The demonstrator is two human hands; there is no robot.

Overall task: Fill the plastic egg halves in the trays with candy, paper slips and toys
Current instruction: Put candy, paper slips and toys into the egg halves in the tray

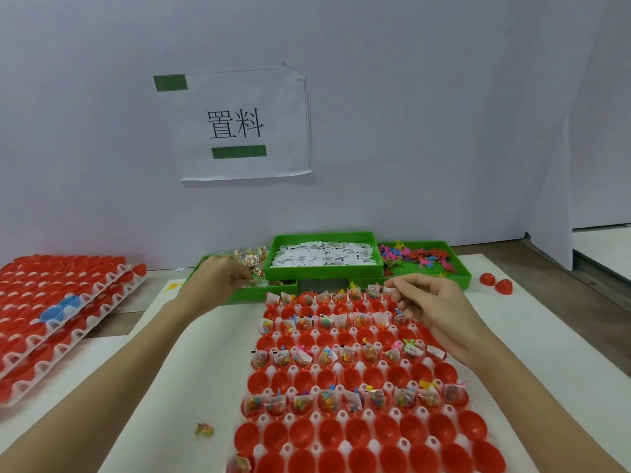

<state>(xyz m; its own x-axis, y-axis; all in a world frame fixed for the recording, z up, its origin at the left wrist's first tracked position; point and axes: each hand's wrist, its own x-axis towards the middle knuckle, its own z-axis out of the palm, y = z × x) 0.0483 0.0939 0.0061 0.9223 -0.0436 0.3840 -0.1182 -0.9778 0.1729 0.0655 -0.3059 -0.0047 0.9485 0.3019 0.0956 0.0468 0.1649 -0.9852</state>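
White paper covered the table (211, 370), and a plain wall (409, 97) behind carried a printed paper sign (244, 126). On the table stood a white tray of red plastic egg halves (355, 380), alternate rows already filled. Beyond it sat three green plastic bins: wrapped candy (251, 259), white paper slips (322, 256), small coloured toys (418, 259). His left hand (218, 279) reached into the candy, fingers curled; what they gripped I couldn't tell. His right hand (432, 307) pinched a white slip (389, 290) above the far row.
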